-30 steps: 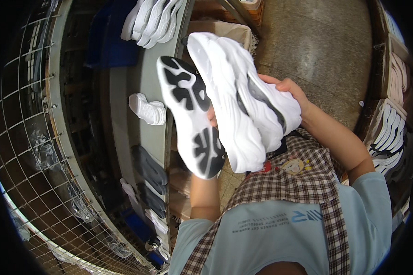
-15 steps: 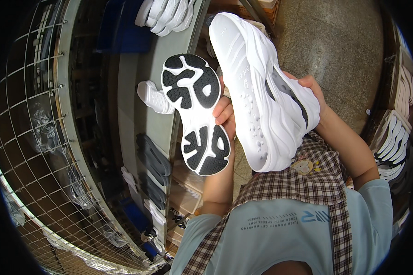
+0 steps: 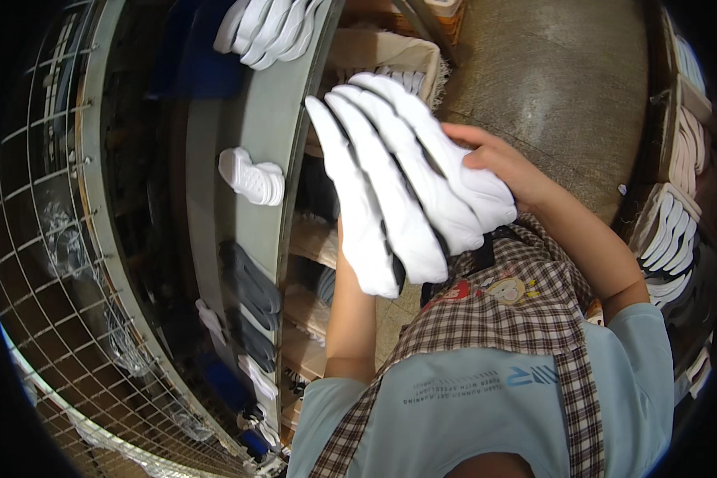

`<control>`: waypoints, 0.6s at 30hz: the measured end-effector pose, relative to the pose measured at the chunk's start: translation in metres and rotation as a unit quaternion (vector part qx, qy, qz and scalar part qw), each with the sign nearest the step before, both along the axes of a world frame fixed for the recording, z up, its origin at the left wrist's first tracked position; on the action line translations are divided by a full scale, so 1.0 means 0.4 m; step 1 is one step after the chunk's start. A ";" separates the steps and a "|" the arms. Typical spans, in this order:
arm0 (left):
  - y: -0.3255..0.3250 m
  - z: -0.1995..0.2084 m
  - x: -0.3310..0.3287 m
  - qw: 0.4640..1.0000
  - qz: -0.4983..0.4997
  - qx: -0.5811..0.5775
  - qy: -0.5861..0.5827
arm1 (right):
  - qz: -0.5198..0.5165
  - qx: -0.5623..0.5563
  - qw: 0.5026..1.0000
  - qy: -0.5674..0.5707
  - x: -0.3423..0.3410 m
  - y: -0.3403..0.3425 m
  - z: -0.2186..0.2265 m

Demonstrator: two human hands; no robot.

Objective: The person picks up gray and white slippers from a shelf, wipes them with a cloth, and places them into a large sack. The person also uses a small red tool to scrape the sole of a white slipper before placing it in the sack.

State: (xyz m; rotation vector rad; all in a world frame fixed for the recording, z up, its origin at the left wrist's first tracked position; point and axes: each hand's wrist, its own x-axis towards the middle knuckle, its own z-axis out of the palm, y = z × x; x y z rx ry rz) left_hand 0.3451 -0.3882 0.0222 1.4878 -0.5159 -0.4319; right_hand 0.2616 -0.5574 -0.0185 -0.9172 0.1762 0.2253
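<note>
A fanned stack of several white shoe soles [image 3: 402, 187] with dark bottoms is held up in front of my apron, side edges turned upward. My right hand [image 3: 494, 159] grips the stack at its right side, thumb on top and fingers along the outer sole. My left forearm [image 3: 353, 327] rises to the stack's left side. The left hand itself is behind the soles, so its fingers are hidden.
On the metal shelf [image 3: 255, 135] to my left lie a small pile of white soles [image 3: 252, 177], dark grey soles [image 3: 252, 287] and a larger white stack [image 3: 269, 30]. Lined baskets [image 3: 386, 54] stand beyond and to the right. A wire mesh [image 3: 48, 263] runs along the far left.
The separate sole in my left hand, dark-patterned bottom showing, is now together with the others in one stack. The stack has turned so edges face up, and moved slightly left.
</note>
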 end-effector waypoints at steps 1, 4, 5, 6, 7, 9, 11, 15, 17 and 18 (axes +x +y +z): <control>-0.002 0.002 -0.002 0.972 0.017 0.149 -0.179 | 0.022 -0.023 0.999 0.025 0.000 0.002 0.004; 0.027 0.004 0.004 0.995 0.033 0.082 -0.051 | 0.039 -0.039 0.998 0.035 -0.006 0.025 0.016; 0.046 0.003 0.010 0.975 0.021 -0.138 0.173 | 0.031 -0.081 0.996 0.014 -0.004 0.034 0.021; 0.066 0.000 0.010 0.933 -0.004 -0.236 0.270 | 0.030 -0.053 0.998 -0.021 -0.005 0.038 0.029; 0.084 -0.006 0.009 0.890 -0.032 -0.308 0.335 | 0.040 -0.033 0.999 -0.018 -0.009 0.037 0.040; 0.113 -0.021 -0.011 0.816 -0.078 -0.394 0.415 | 0.064 0.045 0.997 -0.001 0.000 0.036 0.063; 0.133 -0.033 -0.026 0.784 -0.102 -0.423 0.443 | 0.032 0.179 0.983 -0.022 0.012 0.041 0.091; 0.159 -0.038 -0.037 0.715 -0.131 -0.494 0.476 | 0.014 0.295 0.955 -0.031 0.015 0.047 0.132; 0.170 -0.034 -0.032 0.701 -0.125 -0.510 0.483 | 0.002 0.249 0.968 0.012 0.022 0.044 0.130; 0.176 -0.030 -0.028 0.698 -0.122 -0.512 0.485 | 0.003 0.261 0.965 0.000 0.022 0.044 0.127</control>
